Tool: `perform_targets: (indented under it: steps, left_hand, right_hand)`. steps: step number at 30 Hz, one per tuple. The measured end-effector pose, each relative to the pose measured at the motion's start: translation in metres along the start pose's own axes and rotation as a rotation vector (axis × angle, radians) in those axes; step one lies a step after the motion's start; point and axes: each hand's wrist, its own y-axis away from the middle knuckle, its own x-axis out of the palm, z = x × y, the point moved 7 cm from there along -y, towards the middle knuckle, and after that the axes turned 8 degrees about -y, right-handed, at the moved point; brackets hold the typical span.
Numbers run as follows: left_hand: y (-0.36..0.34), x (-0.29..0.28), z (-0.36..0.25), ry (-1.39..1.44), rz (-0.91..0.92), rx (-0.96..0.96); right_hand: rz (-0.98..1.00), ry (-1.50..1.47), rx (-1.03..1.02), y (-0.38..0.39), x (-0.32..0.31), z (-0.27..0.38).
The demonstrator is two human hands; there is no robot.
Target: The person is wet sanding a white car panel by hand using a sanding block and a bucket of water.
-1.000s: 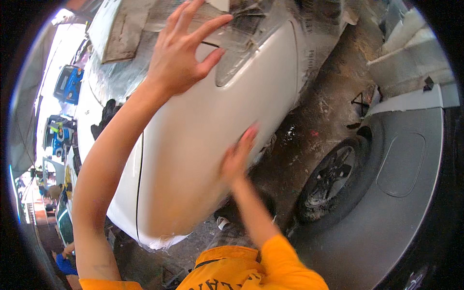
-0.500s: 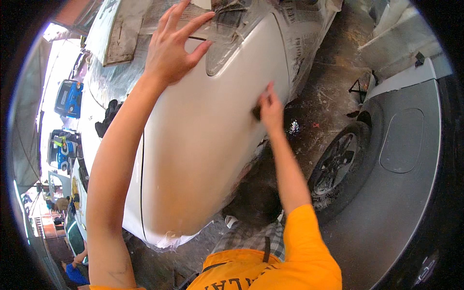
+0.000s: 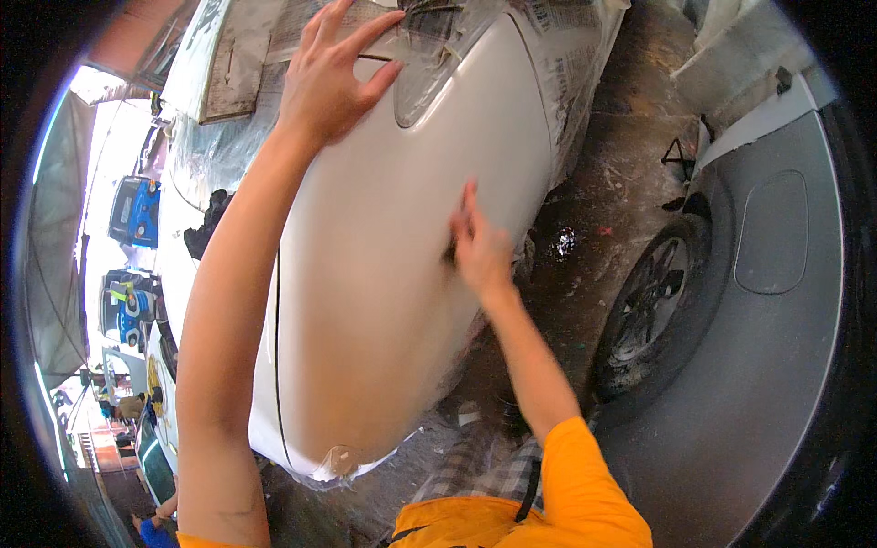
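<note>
So the biggest thing here is the white car body panel (image 3: 393, 210), running from the top middle down toward the person's legs, with a tan haze (image 3: 352, 374) fading into the white on its lower part. A dark seam (image 3: 280, 365) goes down its left side. Over on the right there's the grey car body panel (image 3: 776, 365), well apart from the white one, with a rounded flap outline on it. The clear plastic sheeting (image 3: 215, 146) and some printed paper (image 3: 553, 64) cover the areas around the top of the white panel. Next down in size, the wheel (image 3: 653, 292) sits under the grey panel, with wet-looking floor (image 3: 571, 219) between the two cars.

Now the hands. The left hand (image 3: 324, 82) is spread out flat near the panel's top left, thumb well away from the fingers, not gripping anything, so the panel lies right under it. The right hand (image 3: 481, 251) is lower, over the middle-right part of the panel, index finger pointing up and the others bent in. It's blurred. Smallest bit: a dark patch (image 3: 448, 254) at its left edge, against the white surface. Can't tell if that's something pinched in the fingers or just shadow, so no clue whether that grip is closed on anything.
</note>
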Motion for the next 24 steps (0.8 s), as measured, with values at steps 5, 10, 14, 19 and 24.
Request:
perform_targets:
  steps: [5, 10, 14, 19, 24]
  left_hand:
    - [0.000, 0.006, -0.012, 0.087, -0.053, 0.015]
    - [0.012, 0.014, 0.015, -0.073, -0.123, 0.032]
    - [0.096, 0.034, -0.056, -0.458, 0.108, 0.135]
    - [0.368, 0.047, -0.122, -0.553, 0.584, 0.810]
    - [0.484, -0.035, -0.083, -0.227, 0.757, 0.897]
  right_hand:
    - [-0.171, 0.033, -0.628, 0.011, 0.010, 0.063]
    - [0.027, 0.152, -0.677, 0.192, 0.128, 0.059]
    - [-0.015, -0.053, 0.204, 0.276, 0.149, -0.160]
    - [-0.080, 0.057, 0.592, 0.391, 0.141, -0.269]
    - [-0.015, 0.123, 0.601, 0.430, 0.130, -0.306]
